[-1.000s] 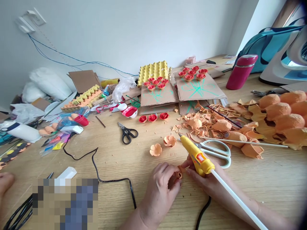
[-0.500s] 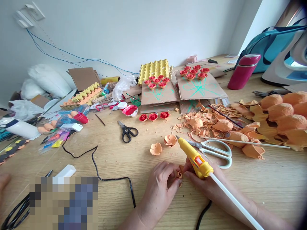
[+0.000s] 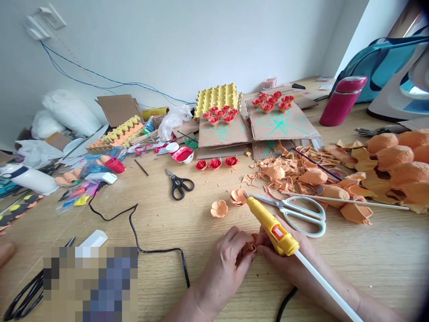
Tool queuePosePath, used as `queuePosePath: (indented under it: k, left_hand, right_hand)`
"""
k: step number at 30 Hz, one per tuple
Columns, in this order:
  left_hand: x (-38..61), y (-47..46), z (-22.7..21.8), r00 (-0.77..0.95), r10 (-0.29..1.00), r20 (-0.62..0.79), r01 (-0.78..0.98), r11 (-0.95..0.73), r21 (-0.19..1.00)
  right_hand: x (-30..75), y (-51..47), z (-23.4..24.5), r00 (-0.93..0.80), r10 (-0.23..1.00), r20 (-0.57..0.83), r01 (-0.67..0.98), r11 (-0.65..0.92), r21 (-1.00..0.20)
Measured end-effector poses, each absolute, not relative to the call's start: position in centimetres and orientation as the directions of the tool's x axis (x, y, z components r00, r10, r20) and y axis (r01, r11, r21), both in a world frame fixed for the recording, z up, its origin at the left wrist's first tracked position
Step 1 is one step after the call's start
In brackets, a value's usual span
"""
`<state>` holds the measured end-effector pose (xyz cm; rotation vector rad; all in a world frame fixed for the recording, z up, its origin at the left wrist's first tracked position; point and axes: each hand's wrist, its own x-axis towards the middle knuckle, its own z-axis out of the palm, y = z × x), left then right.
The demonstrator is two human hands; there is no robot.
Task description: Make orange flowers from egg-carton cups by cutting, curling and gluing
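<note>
Just left of the glue gun (image 3: pixel 268 222), a curled orange piece (image 3: pixel 252 246) was pinched in the left hand's (image 3: pixel 226 256) fingers; the right hand (image 3: pixel 284 264) gripped the gun, fingertips also at the piece. Shaping looked unfinished. Beside the gun's tip sat two uncoloured petalled cups (image 3: pixel 219 209); three red flowers (image 3: pixel 215 163), apparently finished, lay beyond. Leftward, tabletop (image 3: pixel 167 223) stretched towards black cord (image 3: pixel 154 252); scissors (image 3: pixel 284 205) crowded its right.

The glue gun (image 3: pixel 267 220) is yellow, its stick (image 3: pixel 323 286) white, the half-hidden curled piece (image 3: pixel 252 246) apparently orange, the brown cardboard (image 3: pixel 283 125) green-streaked, and the counter (image 3: pixel 161 230) pale wood-grained.
</note>
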<state>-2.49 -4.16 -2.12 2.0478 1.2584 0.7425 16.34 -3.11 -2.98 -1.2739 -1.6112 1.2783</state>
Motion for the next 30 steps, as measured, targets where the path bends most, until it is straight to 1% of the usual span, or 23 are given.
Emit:
queuePosePath:
  k: [4, 9, 12, 14, 16, 19, 21, 25, 30]
  left_hand:
    - [-2.4, -4.1, -2.2, 0.406, 0.9, 0.158, 0.553, -0.38, 0.741]
    - [-2.3, -4.0, -2.2, 0.377, 0.916, 0.135, 0.568, -0.344, 0.748]
    - [-2.3, -4.0, -2.3, 0.358, 0.925, 0.126, 0.543, -0.317, 0.778]
    - [-2.4, -4.0, -2.4, 0.345, 0.927, 0.147, 0.512, -0.317, 0.799]
    - [-2.4, -4.0, -2.4, 0.318, 0.925, 0.208, 0.479, -0.346, 0.807]
    - [-2.3, -4.2, -2.2, 0.276, 0.907, 0.317, 0.443, -0.413, 0.796]
    - [-2.2, -4.4, -2.1, 0.264, 0.895, 0.359, 0.431, -0.443, 0.786]
    - [-2.0, -4.6, -1.9, 0.249, 0.878, 0.409, 0.416, -0.478, 0.773]
    - [-1.9, -4.5, -1.8, 0.262, 0.863, 0.431, 0.403, -0.504, 0.764]
  right_hand:
    - [16.1, -3.1, -3.3, -0.246, 0.969, -0.027, 0.313, 0.053, -0.948]
    - [16.4, -3.0, -2.7, -0.24, 0.971, 0.004, 0.285, 0.075, -0.956]
    - [16.8, -2.7, -2.4, -0.177, 0.984, 0.004, 0.285, 0.055, -0.957]
    - [16.9, -2.5, -2.4, -0.137, 0.991, 0.004, 0.289, 0.044, -0.956]
    - [16.9, -2.4, -2.4, -0.124, 0.992, -0.004, 0.269, 0.03, -0.963]
    - [16.6, -2.5, -2.1, -0.138, 0.988, -0.062, 0.17, -0.038, -0.985]
    - [16.4, -2.6, -1.7, -0.199, 0.974, -0.108, 0.093, -0.091, -0.991]
    - [16.2, -2.9, -1.3, -0.368, 0.916, -0.16, -0.032, -0.184, -0.982]
    - [16.1, -2.7, -2.5, -0.424, 0.894, -0.144, -0.211, -0.253, -0.944]
